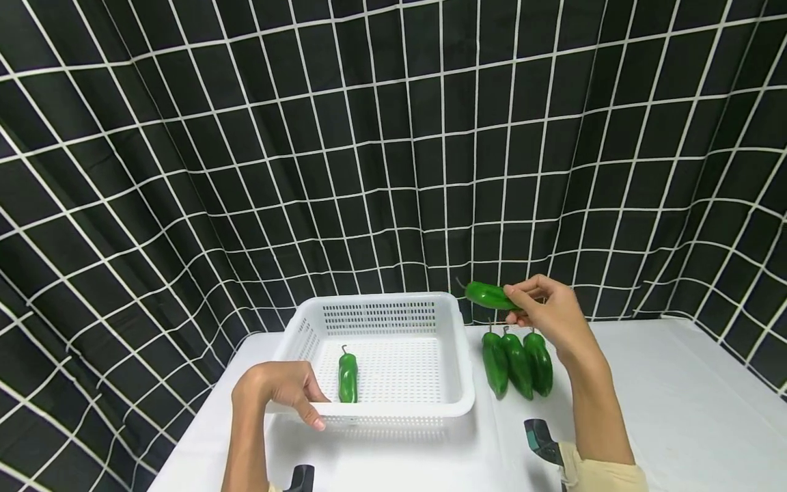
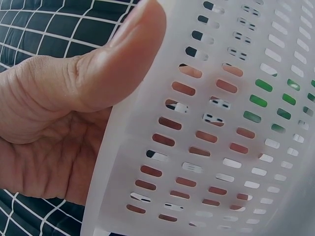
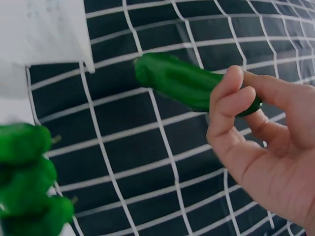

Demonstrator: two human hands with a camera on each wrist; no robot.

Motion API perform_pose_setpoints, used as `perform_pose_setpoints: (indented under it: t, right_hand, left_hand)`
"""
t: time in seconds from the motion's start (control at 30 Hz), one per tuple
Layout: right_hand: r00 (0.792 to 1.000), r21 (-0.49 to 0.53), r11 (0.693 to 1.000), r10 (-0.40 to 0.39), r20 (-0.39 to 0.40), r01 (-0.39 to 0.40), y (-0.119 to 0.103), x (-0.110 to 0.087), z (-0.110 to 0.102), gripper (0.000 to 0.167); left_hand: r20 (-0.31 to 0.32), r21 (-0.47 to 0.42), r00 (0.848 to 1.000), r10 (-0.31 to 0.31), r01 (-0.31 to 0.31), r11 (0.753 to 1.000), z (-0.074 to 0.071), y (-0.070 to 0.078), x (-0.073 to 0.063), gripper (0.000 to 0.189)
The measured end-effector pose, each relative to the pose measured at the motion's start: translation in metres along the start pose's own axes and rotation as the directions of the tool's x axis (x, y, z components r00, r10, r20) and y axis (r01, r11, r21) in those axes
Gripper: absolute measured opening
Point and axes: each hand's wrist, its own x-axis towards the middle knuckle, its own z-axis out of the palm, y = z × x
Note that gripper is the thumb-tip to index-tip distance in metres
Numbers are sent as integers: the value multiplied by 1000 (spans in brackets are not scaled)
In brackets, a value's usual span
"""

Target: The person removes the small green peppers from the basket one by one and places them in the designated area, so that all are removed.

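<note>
My right hand [image 1: 547, 307] pinches a green chili pepper [image 1: 486, 295] by its tip end, its stem pointing left, above the back edge of the table and right of the basket. In the right wrist view the pepper [image 3: 177, 81] sits between thumb and fingers. With my left hand [image 1: 285, 389] I grip the front left rim of a white perforated basket [image 1: 424, 410], thumb outside and fingers inside. One green pepper [image 1: 348, 379] lies in the basket near those fingers. Through the wall's slots in the left wrist view, fingers and green show behind the plastic [image 2: 197, 162].
Three green peppers [image 1: 518, 365] lie side by side on the white tablecloth [image 1: 676, 389], right of the basket. A black cloth with a white grid [image 1: 393, 157] hangs behind and along the sides. Dark devices [image 1: 541, 441] are strapped at both wrists.
</note>
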Motion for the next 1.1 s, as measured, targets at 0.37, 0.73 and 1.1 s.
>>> perform_pose_setpoints:
  t: [0.37,0.73,1.1]
  right_hand:
    - [961,-312,941,39,-273,-127,19,-5,-27,27]
    - [905,-383,888,80,-418,-256,52,-4,-43,28]
    - [909,-503,762,390,-147,-408,95,-7,-57,40]
  left_hand:
    - [-4,1,1000,-7,7,1000,1,-1,0,25]
    - [2,3,1000,11,-11,1000,0,-1,1,27]
    - [-2,6,1000,2,-2,1000,0,-2,-1,26]
